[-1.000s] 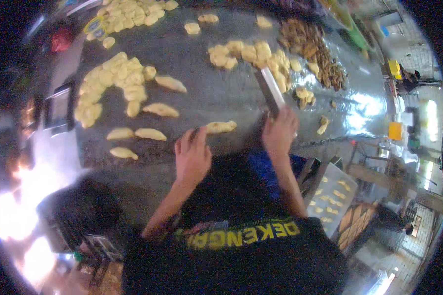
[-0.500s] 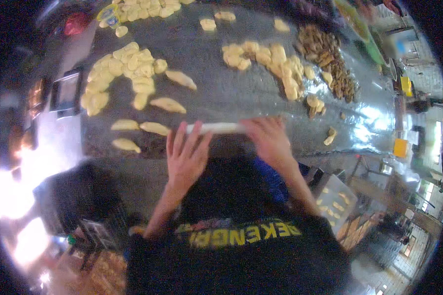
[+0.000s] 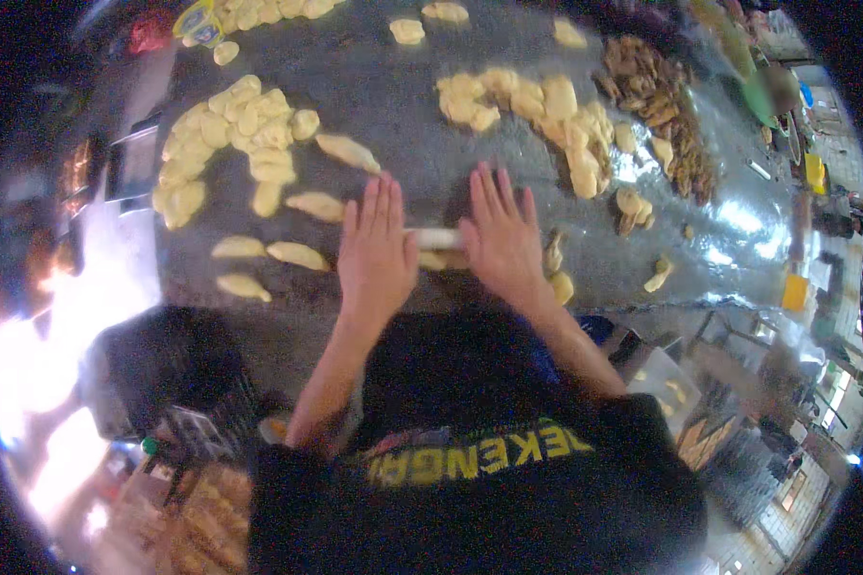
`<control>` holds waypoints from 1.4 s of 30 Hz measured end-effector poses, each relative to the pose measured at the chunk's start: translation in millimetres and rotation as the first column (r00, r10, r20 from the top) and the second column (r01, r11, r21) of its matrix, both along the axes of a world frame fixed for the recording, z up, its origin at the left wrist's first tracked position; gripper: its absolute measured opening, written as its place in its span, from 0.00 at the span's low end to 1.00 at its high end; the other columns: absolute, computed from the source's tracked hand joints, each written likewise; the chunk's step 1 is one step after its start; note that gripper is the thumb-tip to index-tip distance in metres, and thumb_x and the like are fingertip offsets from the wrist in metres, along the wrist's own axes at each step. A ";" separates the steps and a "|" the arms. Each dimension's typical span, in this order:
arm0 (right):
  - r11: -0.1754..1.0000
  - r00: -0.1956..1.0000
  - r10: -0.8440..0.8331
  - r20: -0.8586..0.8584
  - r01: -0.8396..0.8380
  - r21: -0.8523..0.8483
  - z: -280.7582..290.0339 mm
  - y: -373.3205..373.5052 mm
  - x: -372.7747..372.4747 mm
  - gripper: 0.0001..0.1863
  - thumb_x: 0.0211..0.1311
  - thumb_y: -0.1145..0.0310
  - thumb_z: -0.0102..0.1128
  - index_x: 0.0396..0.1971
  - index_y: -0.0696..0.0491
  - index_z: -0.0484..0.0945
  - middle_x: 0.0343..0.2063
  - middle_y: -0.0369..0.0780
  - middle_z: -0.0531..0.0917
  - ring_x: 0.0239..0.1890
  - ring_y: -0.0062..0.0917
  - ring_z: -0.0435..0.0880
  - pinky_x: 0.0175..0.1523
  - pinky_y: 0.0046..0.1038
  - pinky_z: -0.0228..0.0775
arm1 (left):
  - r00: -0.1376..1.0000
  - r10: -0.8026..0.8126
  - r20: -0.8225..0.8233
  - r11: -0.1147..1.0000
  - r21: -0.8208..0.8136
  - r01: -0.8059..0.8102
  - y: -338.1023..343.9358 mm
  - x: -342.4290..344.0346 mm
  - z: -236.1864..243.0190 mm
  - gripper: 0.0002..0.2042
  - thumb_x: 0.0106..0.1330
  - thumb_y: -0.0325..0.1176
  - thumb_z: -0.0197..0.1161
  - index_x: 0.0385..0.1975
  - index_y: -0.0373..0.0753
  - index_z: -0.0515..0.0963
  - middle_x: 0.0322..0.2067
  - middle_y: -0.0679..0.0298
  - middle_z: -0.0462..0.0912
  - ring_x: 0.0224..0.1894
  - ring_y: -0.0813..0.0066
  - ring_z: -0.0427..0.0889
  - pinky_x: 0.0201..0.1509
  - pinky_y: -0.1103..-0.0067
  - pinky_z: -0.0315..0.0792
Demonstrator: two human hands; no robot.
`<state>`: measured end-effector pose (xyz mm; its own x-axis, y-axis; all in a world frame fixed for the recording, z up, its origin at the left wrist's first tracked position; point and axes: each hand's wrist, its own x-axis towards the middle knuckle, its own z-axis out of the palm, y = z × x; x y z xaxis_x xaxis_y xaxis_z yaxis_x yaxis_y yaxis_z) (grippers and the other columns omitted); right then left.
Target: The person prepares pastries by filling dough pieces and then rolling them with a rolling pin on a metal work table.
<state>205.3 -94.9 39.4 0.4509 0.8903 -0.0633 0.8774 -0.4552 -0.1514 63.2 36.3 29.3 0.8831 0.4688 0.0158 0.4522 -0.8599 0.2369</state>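
- The white rolling pin (image 3: 438, 240) is held crosswise on the dark tabletop (image 3: 393, 120), spanned by both hands; a dough piece (image 3: 439, 261) is partly seen at its near edge, between the wrists.
- By the left hand (image 3: 378, 241), the pin's left end is covered; the fingers are stretched straight, and the grip is spread flat rather than wrapped round.
- By the right hand (image 3: 501, 235), the other end is covered in the same way, with nothing seen clasped in its grip.
- The dough piece is judged to be partway through rolling; how thin it has been made cannot be told.
- As finished shaping, five spindle-shaped pieces (image 3: 298, 254) may be counted, laid out to the left.
- Unrolled lumps are left in plenty: a left dough cluster (image 3: 249, 125) and a right dough cluster (image 3: 558, 107), beside which brown strips (image 3: 650, 101) are heaped.
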 end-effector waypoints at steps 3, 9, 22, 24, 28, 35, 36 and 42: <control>0.997 0.998 -0.053 0.023 0.051 0.063 -6.0 15.6 24.5 0.35 0.66 0.58 0.47 0.67 0.62 0.53 0.69 0.50 0.55 0.72 0.44 0.53 0.72 0.50 0.44 | 0.999 0.018 0.026 0.999 0.035 -0.019 16.0 30.1 -0.7 0.33 0.66 0.41 0.52 0.67 0.30 0.54 0.70 0.49 0.51 0.73 0.57 0.48 0.74 0.60 0.46; 0.953 0.986 -0.142 0.086 0.113 0.280 -19.8 56.5 73.6 0.31 0.65 0.61 0.50 0.62 0.64 0.60 0.67 0.54 0.57 0.69 0.51 0.56 0.70 0.47 0.51 | 0.987 0.021 0.159 0.989 0.144 -0.045 56.1 81.6 -4.5 0.34 0.67 0.41 0.52 0.69 0.32 0.51 0.71 0.47 0.45 0.74 0.53 0.43 0.74 0.57 0.45; 0.990 0.974 0.144 -0.175 -0.140 0.031 19.0 -26.6 32.3 0.20 0.53 0.69 0.61 0.48 0.57 0.73 0.46 0.48 0.73 0.51 0.43 0.73 0.58 0.44 0.63 | 0.968 0.053 0.246 0.990 0.111 -0.082 22.6 34.4 -5.2 0.32 0.68 0.42 0.50 0.68 0.29 0.53 0.71 0.47 0.47 0.73 0.51 0.46 0.73 0.54 0.44; 0.992 0.970 0.127 -0.205 -0.121 0.041 10.5 -34.9 12.7 0.22 0.53 0.70 0.60 0.50 0.58 0.72 0.50 0.49 0.73 0.55 0.44 0.72 0.61 0.45 0.61 | 0.980 0.034 0.197 0.991 0.120 -0.059 11.0 12.0 -6.5 0.32 0.68 0.41 0.50 0.67 0.29 0.54 0.71 0.47 0.48 0.73 0.52 0.47 0.73 0.55 0.45; 0.968 0.988 0.140 -0.070 -0.121 0.221 6.6 -59.1 -21.8 0.29 0.53 0.73 0.57 0.58 0.60 0.66 0.61 0.51 0.67 0.65 0.46 0.64 0.69 0.43 0.54 | 0.978 -0.011 0.210 1.000 0.009 0.009 -12.0 -22.1 -4.7 0.30 0.68 0.41 0.50 0.66 0.29 0.58 0.69 0.49 0.55 0.73 0.58 0.49 0.73 0.59 0.46; 0.981 0.986 0.120 -0.117 -0.100 0.164 -14.9 -77.6 -23.3 0.23 0.53 0.76 0.54 0.52 0.56 0.73 0.58 0.45 0.73 0.60 0.42 0.69 0.65 0.43 0.59 | 0.975 -0.215 0.058 0.974 -0.054 0.218 -16.9 -69.2 -0.9 0.21 0.69 0.35 0.50 0.60 0.34 0.67 0.54 0.53 0.72 0.61 0.62 0.68 0.71 0.62 0.54; 0.980 0.987 0.126 -0.104 -0.108 0.167 -8.5 -76.7 -25.0 0.23 0.53 0.76 0.54 0.52 0.56 0.73 0.58 0.45 0.73 0.60 0.42 0.69 0.65 0.43 0.59 | 0.975 -0.210 0.070 0.976 -0.047 0.213 -10.8 -71.6 -0.5 0.21 0.69 0.35 0.50 0.60 0.34 0.67 0.54 0.53 0.72 0.61 0.62 0.68 0.71 0.62 0.54; 0.978 0.990 0.108 0.086 -0.121 0.170 15.7 -62.1 -28.1 0.20 0.55 0.75 0.51 0.50 0.54 0.75 0.57 0.45 0.73 0.56 0.42 0.73 0.62 0.42 0.63 | 0.958 -0.217 0.188 0.975 0.097 0.202 1.3 -56.3 10.5 0.20 0.66 0.31 0.51 0.57 0.34 0.71 0.51 0.53 0.76 0.58 0.61 0.71 0.71 0.62 0.55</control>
